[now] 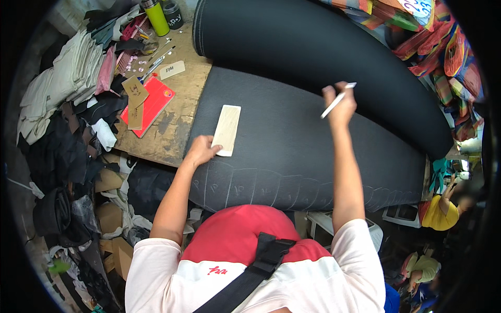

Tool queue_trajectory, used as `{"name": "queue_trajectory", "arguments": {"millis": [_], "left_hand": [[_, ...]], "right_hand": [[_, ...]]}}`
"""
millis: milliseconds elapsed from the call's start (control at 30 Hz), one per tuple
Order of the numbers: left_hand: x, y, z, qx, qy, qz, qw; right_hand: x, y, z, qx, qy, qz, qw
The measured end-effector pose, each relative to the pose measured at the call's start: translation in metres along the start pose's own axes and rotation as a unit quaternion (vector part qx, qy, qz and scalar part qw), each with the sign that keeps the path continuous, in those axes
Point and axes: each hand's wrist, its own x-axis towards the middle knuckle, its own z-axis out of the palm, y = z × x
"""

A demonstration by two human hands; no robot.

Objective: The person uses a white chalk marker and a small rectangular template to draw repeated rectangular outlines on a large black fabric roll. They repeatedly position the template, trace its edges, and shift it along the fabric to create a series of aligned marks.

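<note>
A wide sheet of black fabric (271, 112) lies over the table in front of me. Chalky white outlines (237, 187) run side by side along its near edge. My left hand (201, 150) grips the lower left corner of a pale rectangular template (227, 130), thumb on top, the template resting on the fabric. Further right, my right hand (343, 107) is raised over the cloth, slightly blurred. Between its fingers is a thin white marking pencil (334, 104), slanting down to the left, with its lower tip apart from the template.
A thick black fabric roll (313, 49) spans the far side. On the wooden table (172, 130) at left lie a red notebook (151, 107), brown card pieces (135, 93) and a green bottle (155, 18). Folded cloth (62, 73) is stacked far left. People (441, 213) sit at lower right.
</note>
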Motion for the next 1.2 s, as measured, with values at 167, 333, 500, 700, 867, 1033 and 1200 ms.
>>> {"name": "queue_trajectory", "arguments": {"millis": [167,333,500,700,867,1033,1200], "left_hand": [[0.006,-0.014,-0.027,0.113,0.189,-0.053,0.974],[-0.004,-0.03,-0.027,0.066,0.211,-0.049,0.974],[-0.013,-0.042,-0.028,0.027,0.228,-0.037,0.973],[-0.028,-0.045,-0.026,-0.004,0.255,-0.044,0.966],[-0.03,-0.046,-0.021,0.014,0.291,-0.028,0.956],[-0.028,-0.048,-0.023,0.019,0.274,-0.038,0.961],[-0.028,-0.051,-0.022,0.028,0.283,-0.039,0.958]], "right_hand": [[-0.153,-0.068,0.057,0.057,-0.363,0.017,0.93],[-0.197,-0.095,0.106,0.057,-0.391,-0.09,0.914],[-0.205,-0.114,0.117,0.016,-0.433,-0.098,0.896],[-0.208,-0.122,0.122,-0.012,-0.467,-0.108,0.878],[-0.206,-0.127,0.122,-0.043,-0.489,-0.115,0.863],[-0.204,-0.132,0.12,-0.065,-0.503,-0.112,0.855],[-0.203,-0.136,0.119,-0.072,-0.507,-0.104,0.853]]}}
